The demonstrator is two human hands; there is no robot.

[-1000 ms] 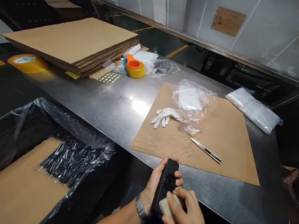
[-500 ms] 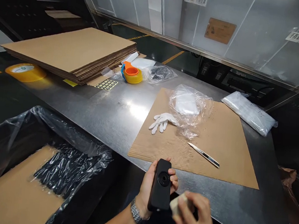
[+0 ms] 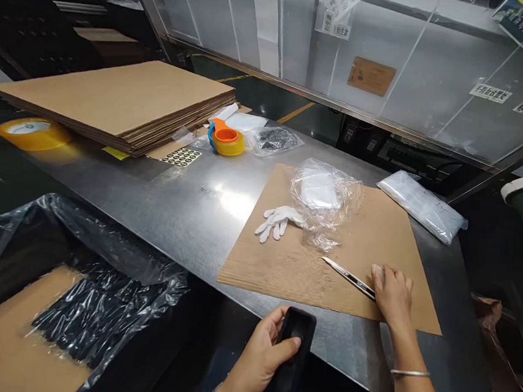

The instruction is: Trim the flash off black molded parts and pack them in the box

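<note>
My left hand grips a long black case-like piece, its thumb pressed on the near face, over the front edge of the table. My right hand rests on the cardboard sheet at the right, fingers closed around a small pale block, partly hidden by them. Beside that hand lies a silver utility knife, its handle end close to the wrist. A white glove and a clear plastic bag with white contents lie farther back on the sheet.
Stacked cardboard sheets, a tape dispenser, a yellow tape roll and a sticker sheet are on the metal table. A wrapped plastic packet lies right. A plastic-lined bin stands at lower left.
My right hand has moved the pale block away from the black piece, right and forward onto the cardboard. My left hand has lowered and turned the piece; its round fitting no longer shows.
</note>
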